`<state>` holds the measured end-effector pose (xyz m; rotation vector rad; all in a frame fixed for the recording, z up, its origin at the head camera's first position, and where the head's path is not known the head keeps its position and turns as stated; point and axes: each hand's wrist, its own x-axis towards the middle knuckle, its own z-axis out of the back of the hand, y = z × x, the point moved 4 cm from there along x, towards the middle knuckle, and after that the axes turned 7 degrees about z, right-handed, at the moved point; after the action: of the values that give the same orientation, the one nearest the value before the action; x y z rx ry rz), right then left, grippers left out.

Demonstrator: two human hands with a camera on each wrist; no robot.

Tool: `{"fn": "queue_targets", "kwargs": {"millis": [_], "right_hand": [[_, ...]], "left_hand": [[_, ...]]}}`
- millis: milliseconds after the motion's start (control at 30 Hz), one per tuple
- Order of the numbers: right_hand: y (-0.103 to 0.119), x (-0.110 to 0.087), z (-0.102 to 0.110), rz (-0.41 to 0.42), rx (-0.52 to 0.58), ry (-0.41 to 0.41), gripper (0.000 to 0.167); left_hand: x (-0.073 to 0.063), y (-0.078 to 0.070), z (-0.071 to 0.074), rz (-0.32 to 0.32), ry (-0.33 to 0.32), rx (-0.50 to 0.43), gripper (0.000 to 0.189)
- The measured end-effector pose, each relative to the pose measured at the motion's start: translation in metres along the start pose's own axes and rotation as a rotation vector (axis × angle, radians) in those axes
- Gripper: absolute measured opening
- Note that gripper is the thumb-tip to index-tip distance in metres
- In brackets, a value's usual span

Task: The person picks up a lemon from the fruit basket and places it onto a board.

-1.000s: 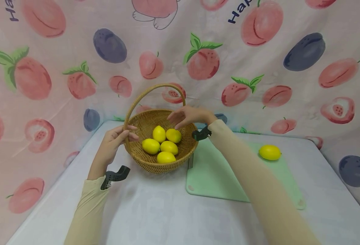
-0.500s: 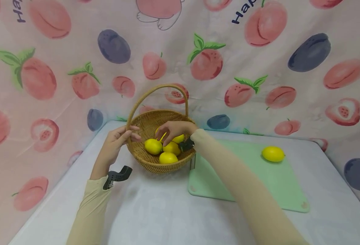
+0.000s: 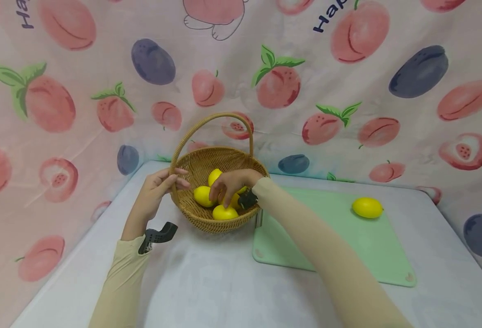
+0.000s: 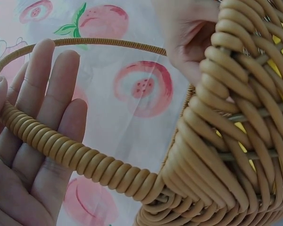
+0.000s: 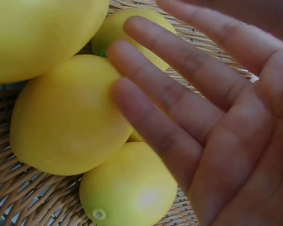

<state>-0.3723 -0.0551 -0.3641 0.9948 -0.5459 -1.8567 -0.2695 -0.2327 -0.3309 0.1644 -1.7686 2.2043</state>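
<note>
Nearest to you are your 2 beige sleeves [image 3: 323,246], which reach over the white table [image 3: 192,291], and at each cuff there is a dark wrist camera [image 3: 161,233]. A little farther, on the right, the green board [image 3: 290,237] lies flat. Just left of it stands the wicker basket [image 3: 208,224], upright; whether they touch, I cannot tell. Inside it lie several yellow lemons [image 3: 224,212], heaped close together, some of them partly covered by your right hand [image 3: 237,179].

This right hand is inside the basket, directly above the lemons. In the right wrist view its 4 fingers are stretched and apart, not closed around any fruit; the tips are at the side of 1 lemon [image 5: 70,115] and seem to touch it. The thumb cannot be seen in that view.

Your left hand [image 3: 152,191] is at the left side of the basket, outside the heap of lemons. It holds the handle [image 4: 80,157], with the fingers behind it and the thumb on the other side. Well apart from both hands, 1 single lemon [image 3: 367,207] rests on the board, near its far right corner. Behind everything hangs the fruit-printed cloth [image 3: 327,159].
</note>
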Motion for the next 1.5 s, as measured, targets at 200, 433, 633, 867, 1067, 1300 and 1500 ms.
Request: {"fn": "queue_targets", "kwargs": {"millis": [200,433,633,867,1067,1300,1500], "right_hand": [[0.002,0.000,-0.007,-0.008,-0.039,0.036,0.047],[0.004,0.005,-0.014,-0.043,-0.094,0.005,0.045],[0.008,0.009,-0.020,-0.047,-0.180,0.026,0.046],[0.013,0.017,-0.028,-0.051,-0.372,0.068,0.053],[0.015,0.021,-0.030,-0.057,-0.410,0.062,0.049],[0.017,0.014,-0.022,-0.026,-0.366,0.043,0.045],[0.018,0.004,-0.016,-0.068,-0.341,0.026,0.048]], "left_hand": [[0.000,-0.001,0.000,-0.005,0.002,-0.005,0.023],[0.000,-0.001,-0.002,-0.015,0.005,-0.015,0.023],[0.000,-0.001,-0.002,-0.018,0.011,-0.019,0.023],[0.000,0.000,-0.001,-0.036,0.021,-0.027,0.023],[0.000,0.001,0.000,-0.023,0.007,-0.017,0.024],[0.000,0.001,0.000,-0.033,0.022,-0.029,0.023],[0.001,0.001,0.001,-0.034,0.023,-0.026,0.023]]}}
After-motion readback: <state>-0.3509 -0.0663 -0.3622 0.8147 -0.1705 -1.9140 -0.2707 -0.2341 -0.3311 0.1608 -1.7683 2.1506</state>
